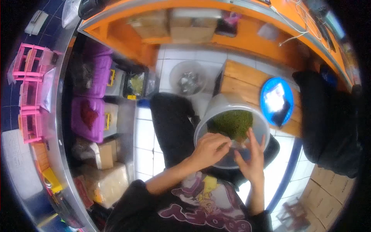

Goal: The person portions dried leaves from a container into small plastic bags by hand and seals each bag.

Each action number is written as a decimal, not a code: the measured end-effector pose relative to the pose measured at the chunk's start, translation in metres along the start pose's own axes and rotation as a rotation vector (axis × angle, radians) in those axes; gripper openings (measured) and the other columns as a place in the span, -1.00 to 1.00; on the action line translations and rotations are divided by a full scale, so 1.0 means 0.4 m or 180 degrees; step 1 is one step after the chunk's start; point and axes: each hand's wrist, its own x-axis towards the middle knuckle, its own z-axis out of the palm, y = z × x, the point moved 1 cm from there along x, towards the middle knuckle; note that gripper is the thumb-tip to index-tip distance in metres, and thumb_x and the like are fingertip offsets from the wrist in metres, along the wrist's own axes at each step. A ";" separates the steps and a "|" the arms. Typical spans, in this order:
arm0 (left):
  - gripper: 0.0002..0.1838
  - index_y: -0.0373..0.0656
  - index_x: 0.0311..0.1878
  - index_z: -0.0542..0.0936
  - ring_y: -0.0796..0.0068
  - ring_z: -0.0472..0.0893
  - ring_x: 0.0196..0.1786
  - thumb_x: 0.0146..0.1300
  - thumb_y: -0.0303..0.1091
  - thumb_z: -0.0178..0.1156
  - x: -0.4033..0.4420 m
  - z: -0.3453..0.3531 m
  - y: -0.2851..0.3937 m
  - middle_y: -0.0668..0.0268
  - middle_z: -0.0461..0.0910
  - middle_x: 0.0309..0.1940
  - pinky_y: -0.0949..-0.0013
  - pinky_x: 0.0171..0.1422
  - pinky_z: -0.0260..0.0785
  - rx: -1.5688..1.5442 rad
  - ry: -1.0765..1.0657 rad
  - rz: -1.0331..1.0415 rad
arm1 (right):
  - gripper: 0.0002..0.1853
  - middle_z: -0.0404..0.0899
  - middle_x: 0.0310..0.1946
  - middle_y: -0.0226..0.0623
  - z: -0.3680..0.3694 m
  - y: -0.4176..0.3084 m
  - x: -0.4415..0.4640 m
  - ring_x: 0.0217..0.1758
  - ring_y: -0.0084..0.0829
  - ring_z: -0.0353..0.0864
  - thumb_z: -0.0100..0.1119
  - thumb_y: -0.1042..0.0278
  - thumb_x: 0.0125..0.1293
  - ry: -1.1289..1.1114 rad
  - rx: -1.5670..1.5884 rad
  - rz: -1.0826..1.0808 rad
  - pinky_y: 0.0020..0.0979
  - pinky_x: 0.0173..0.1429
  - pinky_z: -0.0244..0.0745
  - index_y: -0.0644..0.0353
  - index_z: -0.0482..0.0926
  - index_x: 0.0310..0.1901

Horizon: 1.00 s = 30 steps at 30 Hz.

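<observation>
One translucent tub (262,121), green contents (232,123) inside

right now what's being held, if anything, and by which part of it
It cannot be told: the left hand seems pinched at the tub, but anything gripped is too blurred to name. The right hand is spread open, with no grip visible.
</observation>
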 end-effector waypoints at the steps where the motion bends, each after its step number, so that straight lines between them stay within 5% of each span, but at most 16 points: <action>1: -0.88 -0.19 -0.21 0.69 0.13 0.67 -0.27 0.21 -0.40 0.35 0.000 -0.001 0.000 0.19 0.68 -0.35 0.18 -0.10 0.45 -0.0006 -0.0006 0.0014 | -0.20 0.69 -0.24 -0.36 0.003 0.004 -0.002 -0.02 -0.27 0.69 0.43 0.51 0.05 0.0001 0.0042 0.0045 0.10 0.60 -0.11 0.14 0.37 0.39; 3: -0.89 -0.20 -0.23 0.69 0.17 0.68 -0.26 0.22 -0.40 0.35 0.007 0.000 0.012 0.20 0.70 -0.33 0.19 -0.11 0.45 -0.0119 -0.0127 0.0157 | -0.13 0.72 -0.31 -0.40 0.010 0.012 -0.002 0.07 -0.26 0.69 0.42 0.52 0.06 0.0004 0.0126 0.0134 0.10 0.61 -0.15 0.11 0.27 0.46; 8: -0.91 -0.22 -0.26 0.69 0.22 0.69 -0.28 0.23 -0.41 0.34 0.025 -0.019 0.065 0.20 0.71 -0.35 0.24 -0.10 0.45 -0.0535 -0.0490 -0.0021 | -0.22 0.72 -0.36 -0.53 -0.033 0.021 -0.012 -0.05 -0.49 0.71 0.42 0.48 0.11 -0.0079 0.1560 0.0558 0.06 0.61 -0.12 0.09 0.34 0.41; 13: -0.93 -0.25 -0.28 0.69 0.28 0.67 -0.32 0.22 -0.46 0.32 0.078 -0.060 0.123 0.19 0.70 -0.39 0.28 -0.11 0.44 -0.0724 -0.0572 -0.0031 | -0.20 0.72 -0.40 -0.50 -0.095 -0.022 0.023 -0.09 -0.47 0.73 0.44 0.47 0.10 0.0034 0.1236 -0.0221 0.03 0.58 -0.07 0.14 0.32 0.41; 15: -0.92 -0.27 -0.24 0.67 0.33 0.67 -0.32 0.24 -0.47 0.30 0.100 -0.088 0.143 0.18 0.69 -0.40 0.31 -0.14 0.42 -0.0608 -0.0477 0.0569 | -0.21 0.72 -0.43 -0.50 -0.105 -0.031 0.023 -0.10 -0.47 0.73 0.43 0.47 0.09 0.0297 0.1192 -0.0421 0.03 0.58 -0.06 0.15 0.32 0.39; 17: -0.89 -0.29 -0.17 0.65 0.44 0.64 -0.28 0.33 -0.45 0.23 0.110 -0.153 0.136 0.22 0.69 -0.36 0.36 -0.13 0.43 -0.0633 0.0230 0.0333 | -0.23 0.69 -0.52 -0.49 -0.126 -0.018 0.014 -0.15 -0.46 0.72 0.41 0.50 0.06 0.0727 0.0988 -0.0494 0.02 0.57 -0.05 0.18 0.32 0.35; 19: -0.83 -0.30 -0.09 0.63 0.55 0.60 -0.22 0.42 -0.39 0.16 0.167 -0.240 0.117 0.27 0.69 -0.29 0.41 -0.09 0.43 -0.0781 0.1713 -0.0142 | -0.28 0.65 -0.45 -0.44 -0.170 0.044 0.052 -0.22 -0.48 0.66 0.35 0.55 0.12 0.1247 0.0772 -0.0289 -0.10 0.43 0.15 0.21 0.32 0.35; 21: -0.79 -0.29 -0.09 0.64 0.61 0.58 -0.19 0.47 -0.33 0.15 0.248 -0.312 0.057 0.31 0.68 -0.25 0.44 -0.06 0.44 -0.0118 0.2281 -0.0098 | -0.37 0.59 -0.39 -0.40 -0.201 0.129 0.087 -0.26 -0.56 0.59 0.27 0.60 0.24 0.1643 0.0822 0.0335 -0.33 0.19 0.44 0.21 0.33 0.36; 23: -0.74 -0.32 -0.05 0.64 0.60 0.58 -0.21 0.46 -0.28 0.18 0.304 -0.322 -0.082 0.31 0.68 -0.26 0.46 -0.06 0.43 -0.0145 0.2282 -0.0193 | -0.62 0.60 -0.38 -0.40 -0.164 0.306 0.142 -0.29 -0.58 0.56 0.21 0.58 0.33 0.1641 0.0700 0.0709 -0.50 -0.12 0.47 0.24 0.51 0.18; 24: -0.71 -0.34 0.01 0.63 0.56 0.61 -0.18 0.46 -0.26 0.19 0.322 -0.316 -0.208 0.29 0.69 -0.22 0.44 -0.01 0.44 0.0080 0.1982 -0.0355 | -0.70 0.64 -0.35 -0.35 -0.126 0.413 0.168 -0.30 -0.57 0.59 0.20 0.54 0.36 0.1507 0.0798 0.0866 -0.48 -0.16 0.50 0.26 0.57 0.12; 27: -0.55 -0.41 0.19 0.56 0.41 0.66 -0.01 0.46 -0.21 0.20 0.282 -0.261 -0.555 0.16 0.70 -0.04 0.37 0.18 0.44 0.0878 0.1400 -0.1155 | -0.63 0.67 -0.11 0.15 -0.023 0.619 0.238 -0.07 0.06 0.71 0.27 0.35 0.30 0.1128 -0.1222 0.0984 -0.09 0.02 0.58 0.27 0.60 0.11; 30: -0.47 -0.46 0.27 0.49 0.34 0.63 0.13 0.45 -0.18 0.20 0.193 -0.266 -0.514 0.06 0.65 0.09 0.33 0.31 0.38 0.0322 0.1688 -0.1491 | -0.64 0.68 -0.16 0.12 0.043 0.719 0.255 -0.10 0.05 0.70 0.27 0.31 0.28 0.1067 -0.1712 0.1246 -0.06 0.00 0.59 0.27 0.62 0.07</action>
